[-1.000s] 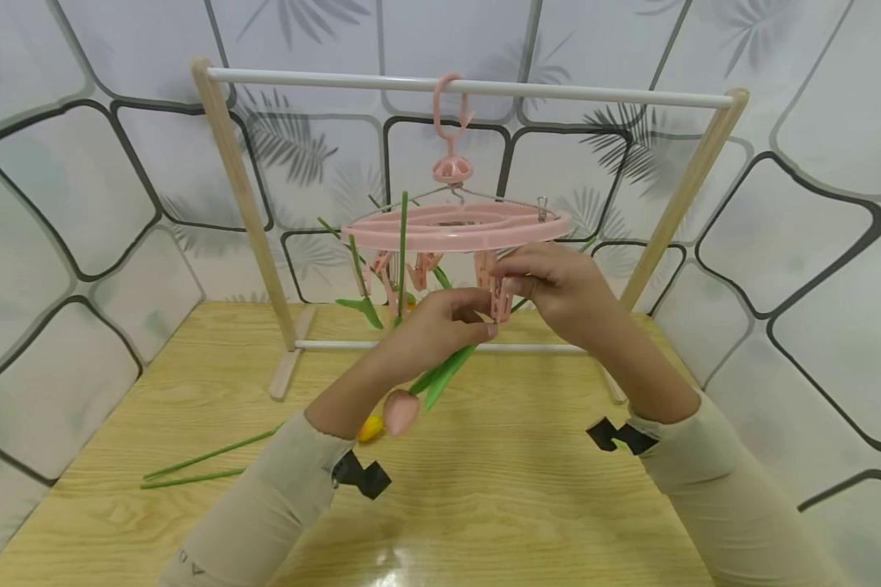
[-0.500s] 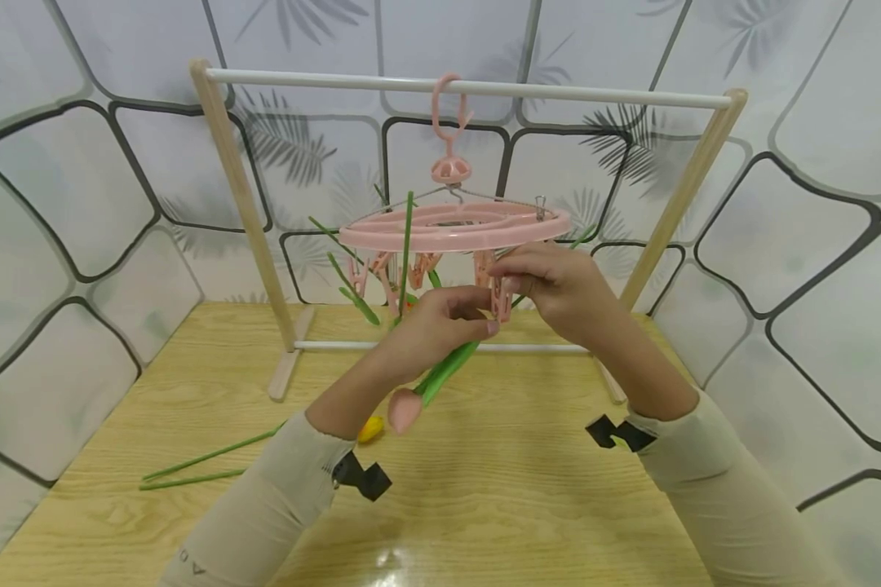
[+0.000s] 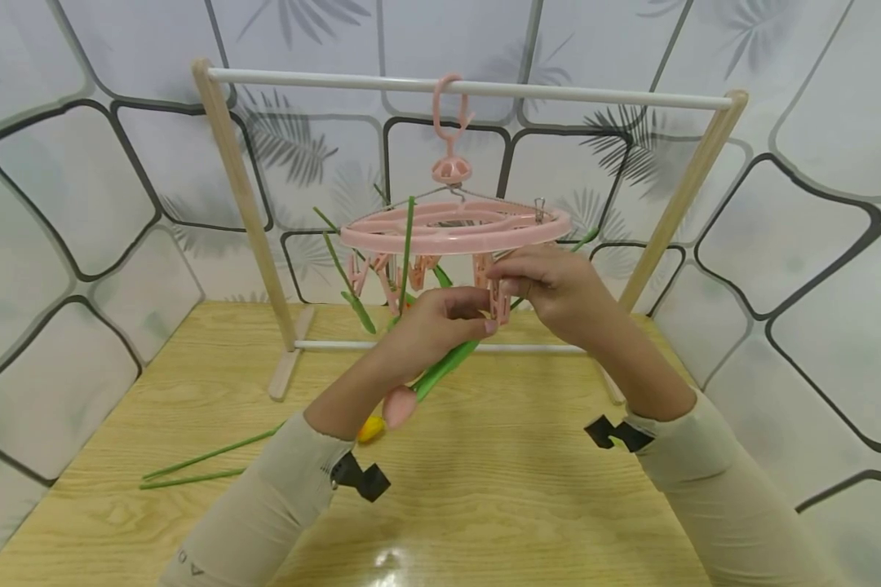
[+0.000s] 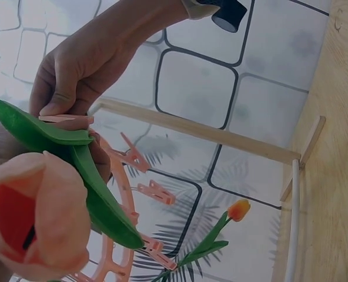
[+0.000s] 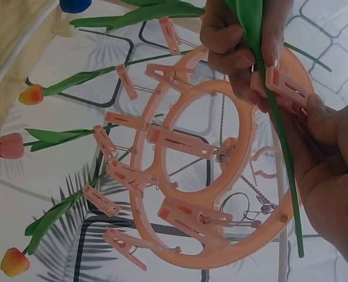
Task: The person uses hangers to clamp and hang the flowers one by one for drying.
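My left hand (image 3: 436,330) holds an artificial pink tulip (image 3: 400,407) by its green stem, the flower tilted down toward me. In the right wrist view the stem (image 5: 284,158) passes right at the jaws of a pink clothespin (image 5: 288,88). My right hand (image 3: 558,289) pinches this clothespin, which hangs under the right front of a round pink clip hanger (image 3: 455,239). Both hands meet at the clip; the left fingertips are close to its lower end. The large pink flower (image 4: 39,217) fills the lower left of the left wrist view.
The hanger hooks over the white bar (image 3: 323,80) of a wooden-legged rack. Several other tulips, including an orange-yellow one (image 5: 14,262) and a pink one (image 5: 10,145), hang from its clips. A yellow tulip (image 3: 370,429) and green stems (image 3: 205,452) lie on the wooden table.
Both hands stay almost in place at the clip. The held tulip turns slightly, its flower and leaves shifting a little. A hanging tulip at the hanger's left has swung and changed its tilt.
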Motion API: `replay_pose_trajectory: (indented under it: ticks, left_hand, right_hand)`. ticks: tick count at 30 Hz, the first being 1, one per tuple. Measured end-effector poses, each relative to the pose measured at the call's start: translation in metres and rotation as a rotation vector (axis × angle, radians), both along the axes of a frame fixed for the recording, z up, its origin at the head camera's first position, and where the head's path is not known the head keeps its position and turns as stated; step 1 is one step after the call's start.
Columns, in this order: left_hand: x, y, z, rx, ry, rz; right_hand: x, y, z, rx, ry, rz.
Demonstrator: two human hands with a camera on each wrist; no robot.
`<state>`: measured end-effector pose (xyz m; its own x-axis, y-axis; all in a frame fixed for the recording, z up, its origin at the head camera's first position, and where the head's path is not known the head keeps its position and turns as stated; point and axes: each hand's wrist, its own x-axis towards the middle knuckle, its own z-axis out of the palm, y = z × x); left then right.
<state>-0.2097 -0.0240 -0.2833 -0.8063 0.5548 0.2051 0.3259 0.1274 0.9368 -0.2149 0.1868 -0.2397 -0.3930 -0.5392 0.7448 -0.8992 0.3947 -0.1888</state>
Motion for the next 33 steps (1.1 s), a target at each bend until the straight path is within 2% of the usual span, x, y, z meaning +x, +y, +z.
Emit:
replay_pose_trajectory:
  ticks: [3, 9, 16, 25, 28, 33]
  left_hand:
    - [0.0, -0.001, 0.0, 0.016, -0.003, -0.009]
    - [-0.001, -0.002, 0.0, 0.036, -0.003, -0.012]
    - [-0.002, -0.004, -0.002, -0.005, 0.013, 0.027]
    - [-0.003, -0.006, -0.003, -0.032, 0.048, 0.047]
    - [-0.004, -0.007, -0.006, -0.019, 0.036, 0.048]
    - [-0.004, -0.013, -0.011, 0.014, 0.008, 0.043]
  right_hand:
    - [0.0, 0.0, 0.001, 0.018, -0.014, -0.015]
    - [0.004, 0.002, 0.003, 0.043, -0.1, -0.05]
    - [0.004, 0.003, 0.002, 0.028, -0.178, -0.052]
    - [0.007, 0.004, 0.002, -0.023, -0.275, -0.058]
    - [0.008, 0.006, 0.002, -0.045, -0.289, -0.08]
    - [0.008, 0.01, -0.001, -0.069, -0.317, -0.07]
